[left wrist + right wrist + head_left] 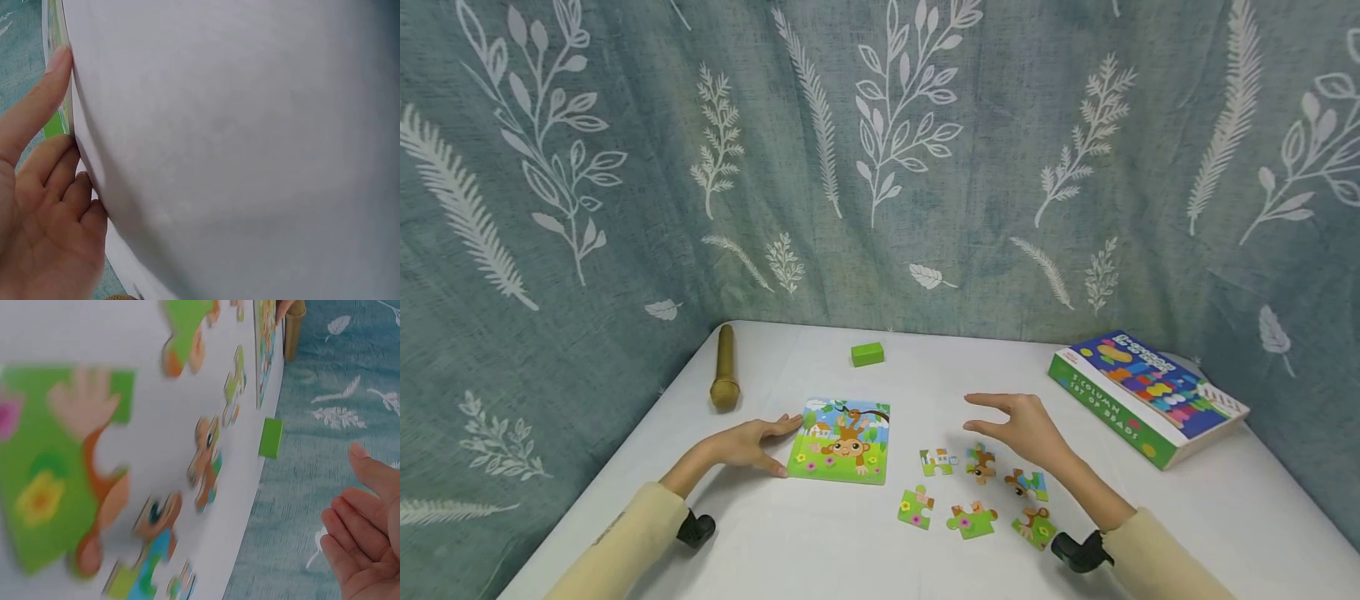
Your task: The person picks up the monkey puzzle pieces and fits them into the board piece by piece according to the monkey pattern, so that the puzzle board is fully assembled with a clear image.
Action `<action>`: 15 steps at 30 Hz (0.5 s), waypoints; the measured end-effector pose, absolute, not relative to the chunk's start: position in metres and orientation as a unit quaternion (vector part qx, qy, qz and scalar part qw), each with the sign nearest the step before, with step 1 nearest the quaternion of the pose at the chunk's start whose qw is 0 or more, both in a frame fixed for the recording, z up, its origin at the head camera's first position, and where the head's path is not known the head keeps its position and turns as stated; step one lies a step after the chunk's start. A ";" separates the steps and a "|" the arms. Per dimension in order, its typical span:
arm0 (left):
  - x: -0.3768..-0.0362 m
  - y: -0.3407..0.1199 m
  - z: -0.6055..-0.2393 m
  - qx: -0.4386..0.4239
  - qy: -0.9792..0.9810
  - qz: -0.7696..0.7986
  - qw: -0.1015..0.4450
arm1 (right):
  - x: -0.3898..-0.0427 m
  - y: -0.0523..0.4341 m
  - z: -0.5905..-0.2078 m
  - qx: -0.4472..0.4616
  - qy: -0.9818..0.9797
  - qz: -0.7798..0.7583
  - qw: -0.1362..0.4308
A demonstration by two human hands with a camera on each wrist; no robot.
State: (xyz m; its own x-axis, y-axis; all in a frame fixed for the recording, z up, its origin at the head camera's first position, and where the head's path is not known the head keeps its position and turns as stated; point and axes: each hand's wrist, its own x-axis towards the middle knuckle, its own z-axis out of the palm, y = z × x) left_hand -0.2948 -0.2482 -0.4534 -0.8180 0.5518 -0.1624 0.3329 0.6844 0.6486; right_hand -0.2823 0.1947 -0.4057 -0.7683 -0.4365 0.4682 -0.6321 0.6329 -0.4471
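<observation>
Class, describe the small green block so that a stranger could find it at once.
Start at the white table and look to its far edge, by the leaf-print curtain. The green block sits alone behind the monkey puzzle board: plain, solid green, without pictures.

White table (820,550) w/ leaf-print teal curtain (625,167) behind

Nearest puzzle piece (62,469) is blurred in the right wrist view.

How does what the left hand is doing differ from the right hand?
The left hand rests low on the table, fingertips touching the edge of the monkey puzzle board; the right hand hovers in the air above the loose puzzle pieces, touching nothing. Both are open, hold nothing and wear pale yellow sleeves.
</observation>
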 end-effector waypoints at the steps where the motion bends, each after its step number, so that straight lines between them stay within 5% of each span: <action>1: -0.295 -0.248 -0.453 0.246 0.900 0.313 0.175 | -0.281 0.199 -0.405 0.299 -0.889 0.305 0.164; 15: -0.295 -0.248 -0.455 0.249 0.899 0.317 0.173 | -0.285 0.253 -0.419 0.262 -0.907 0.305 0.124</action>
State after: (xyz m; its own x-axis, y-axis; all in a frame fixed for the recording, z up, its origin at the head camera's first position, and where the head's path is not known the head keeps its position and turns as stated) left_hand -0.2950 -0.2485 -0.4549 -0.8163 0.5571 -0.1524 0.3380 0.6748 0.6561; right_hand -0.2854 0.2533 -0.4194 -0.8319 -0.4000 0.3847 -0.5512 0.6759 -0.4892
